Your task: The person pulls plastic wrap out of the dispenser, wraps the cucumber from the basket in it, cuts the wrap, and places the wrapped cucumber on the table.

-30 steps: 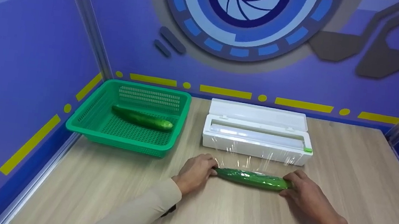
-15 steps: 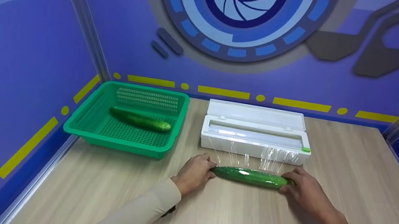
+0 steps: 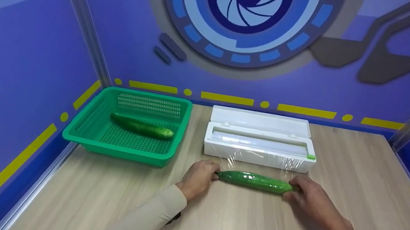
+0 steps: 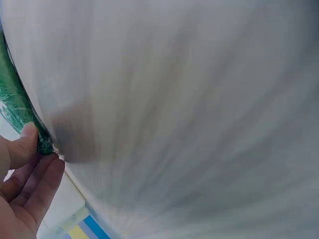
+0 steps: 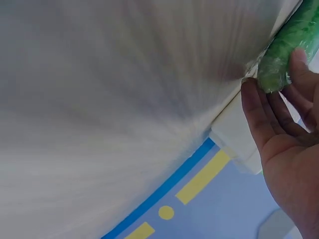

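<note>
A green cucumber point(image 3: 254, 181) lies crosswise on the table, with shiny cling film around it. My left hand point(image 3: 199, 177) pinches its darker left end between thumb and fingers, as the left wrist view also shows at the cucumber's tip point(image 4: 44, 142). At the paler right end, my right hand point(image 3: 312, 198) grips with thumb and fingertips; in the right wrist view the film wrinkles over that end point(image 5: 273, 74). Clear cling film point(image 3: 257, 164) stretches from the cucumber back to a white dispenser box point(image 3: 258, 158), whose lid stands raised. Inside the box sits the film roll point(image 3: 256, 143).
To the left stands a green plastic basket point(image 3: 124, 153) with another cucumber point(image 3: 143, 127) in it. A small green slider point(image 3: 311, 157) sits at the box's right end. Printed purple panels point(image 3: 155, 73) rise behind and beside the wooden table point(image 3: 238, 228).
The cucumber has turned slightly under both hands, and its wrapped surface shows different highlights. The hands keep their hold at the two ends. The whole view has shifted slightly.
</note>
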`<state>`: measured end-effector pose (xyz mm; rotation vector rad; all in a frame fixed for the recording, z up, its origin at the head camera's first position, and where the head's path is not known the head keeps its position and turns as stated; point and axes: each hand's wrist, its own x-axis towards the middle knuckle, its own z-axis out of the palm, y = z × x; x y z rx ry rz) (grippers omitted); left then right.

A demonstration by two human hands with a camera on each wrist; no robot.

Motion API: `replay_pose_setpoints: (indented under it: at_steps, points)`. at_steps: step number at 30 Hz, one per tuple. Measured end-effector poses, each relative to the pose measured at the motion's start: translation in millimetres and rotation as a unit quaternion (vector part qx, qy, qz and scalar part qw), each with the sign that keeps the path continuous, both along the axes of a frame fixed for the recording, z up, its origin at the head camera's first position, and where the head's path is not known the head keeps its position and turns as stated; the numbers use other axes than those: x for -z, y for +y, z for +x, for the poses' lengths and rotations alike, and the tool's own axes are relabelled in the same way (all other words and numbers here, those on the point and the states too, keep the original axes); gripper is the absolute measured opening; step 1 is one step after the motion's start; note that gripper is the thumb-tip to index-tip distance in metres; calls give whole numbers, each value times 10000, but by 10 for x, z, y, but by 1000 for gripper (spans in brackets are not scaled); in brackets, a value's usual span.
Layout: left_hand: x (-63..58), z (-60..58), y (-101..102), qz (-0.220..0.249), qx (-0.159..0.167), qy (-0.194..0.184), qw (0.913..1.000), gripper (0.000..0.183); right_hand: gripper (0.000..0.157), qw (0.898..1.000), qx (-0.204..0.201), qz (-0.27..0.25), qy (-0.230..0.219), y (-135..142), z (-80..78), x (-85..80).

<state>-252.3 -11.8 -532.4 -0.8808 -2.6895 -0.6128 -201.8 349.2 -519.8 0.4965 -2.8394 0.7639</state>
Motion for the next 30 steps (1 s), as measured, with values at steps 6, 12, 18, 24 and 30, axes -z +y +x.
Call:
replay_pose_setpoints:
  at_steps: [6,12,18,24,30]
  points:
    - [-16,-1,3,-287,-169,-137,9994,8,36,9997,147,207,24,-40,11,12]
    - [-39,-26,27,-460,-230,-306,9982,18,30,9995,182,250,67,-45,-17,19]
    - [-38,-82,10,-101,-201,-578,9981,5,29,9994,152,300,31,-49,-81,3]
    - [-58,-110,15,-298,-76,-329,9990,8,34,9988,207,448,-35,-51,-103,9]
    - [-45,-117,29,-366,-133,-114,9992,18,38,9990,305,304,-113,-48,-98,-2]
